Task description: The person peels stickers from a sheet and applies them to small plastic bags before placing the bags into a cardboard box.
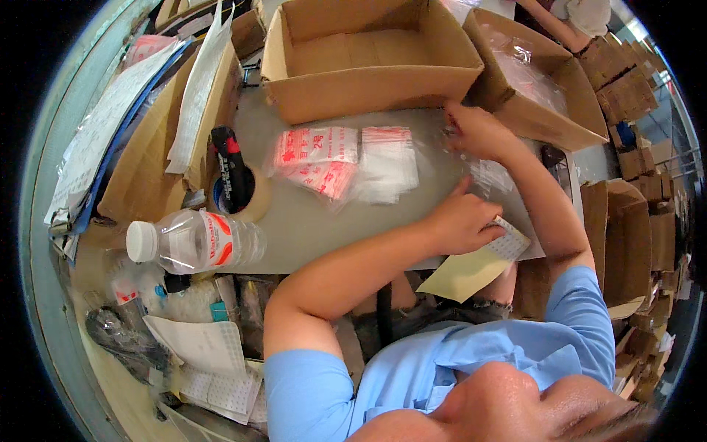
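My left hand (465,222) grips a sheet of small white labels (509,239) with a pale yellow backing (464,276) over the table's near edge. One of its fingers stretches toward some small clear plastic bags (490,177). Beyond these bags, by the front corner of a large open carton (368,92), is my right hand (477,132). Its fingers are curled together, and what they may hold is too small to make out. Left of the hands lie a stack of clear zip bags (389,163) and a bag of red-printed packets (317,158).
A second carton (541,81) holds clear plastic. At left are a water bottle (199,241) on its side, a tape roll (254,195), a black marker (232,169) and upright papers (199,96). An open box (618,243) stands at right. Another person's arm (556,26) shows far right.
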Motion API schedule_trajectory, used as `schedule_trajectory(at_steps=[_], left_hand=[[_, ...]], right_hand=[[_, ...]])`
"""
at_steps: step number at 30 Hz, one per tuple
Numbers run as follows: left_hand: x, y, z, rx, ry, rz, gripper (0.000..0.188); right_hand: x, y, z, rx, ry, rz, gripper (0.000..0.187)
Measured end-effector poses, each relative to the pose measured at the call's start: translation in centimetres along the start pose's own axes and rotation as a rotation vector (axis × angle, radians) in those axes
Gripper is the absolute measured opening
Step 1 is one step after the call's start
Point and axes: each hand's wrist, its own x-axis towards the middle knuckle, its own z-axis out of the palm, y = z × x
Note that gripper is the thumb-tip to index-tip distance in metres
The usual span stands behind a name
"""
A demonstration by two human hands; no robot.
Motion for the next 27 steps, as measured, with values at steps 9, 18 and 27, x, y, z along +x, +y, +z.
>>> schedule_trajectory(at_steps=[9,18,27], left_hand=[[0.2,0.4,-0.2,0.069,-0.005,-0.125,0.025],[0.0,0.5,0.4,0.009,-0.18,0.011,0.026],[0.0,0.0,0.7,0.029,-0.165,0.086,0.023]], right_hand=[[2.6,-2.5,3.1,0.051,-0.011,-0.461,0.02],[3.0,-2.6,3.7,0.376,0.009,-0.219,0.027],[2.0,-2.0,1.5,0.342,0.057,-0.2,0.024]])
